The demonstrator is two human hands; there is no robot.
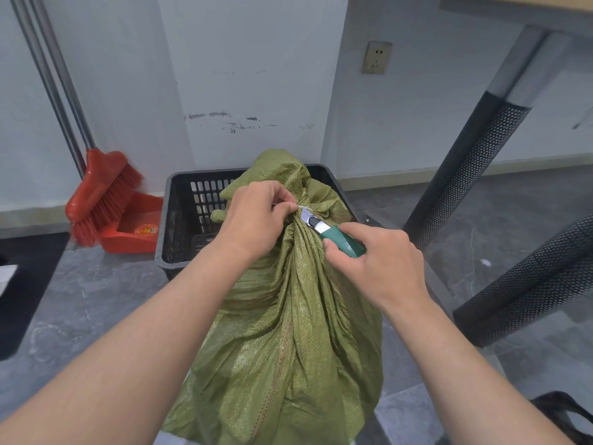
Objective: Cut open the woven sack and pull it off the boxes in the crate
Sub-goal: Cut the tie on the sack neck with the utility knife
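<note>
Pinching the bunched neck of the woven sack (288, 332) with the left hand (253, 216), fingers curled tight, thumb and fingertips closed on the fabric right at a thin white tie (304, 207). Holding it up and taut, likely to give the blade something firm to bite. Gripping a utility knife (333, 234) in the right hand (378, 261), fingers wrapped round the green handle, thumb on the near side, blade out and aimed up-left, tip touching the neck just beside the left fingertips. Close call for those fingers if the blade slips, judging by the gap. Both forearms reaching forward and down from the bottom corners, wrists bent inward to meet over the neck, left slightly higher. Looks like the cut-the-tie step; no opening visible in the fabric yet, so early in the task. Sack standing bulged and creased, its lower part spilling toward the camera, its top over the black slotted crate (179, 220) on the grey floor (96, 300). Cannot see any boxes, presumably hidden under the fabric. Further out on the left, red broom (102, 194) and dustpan (134, 226) leaning at the wall.
</note>
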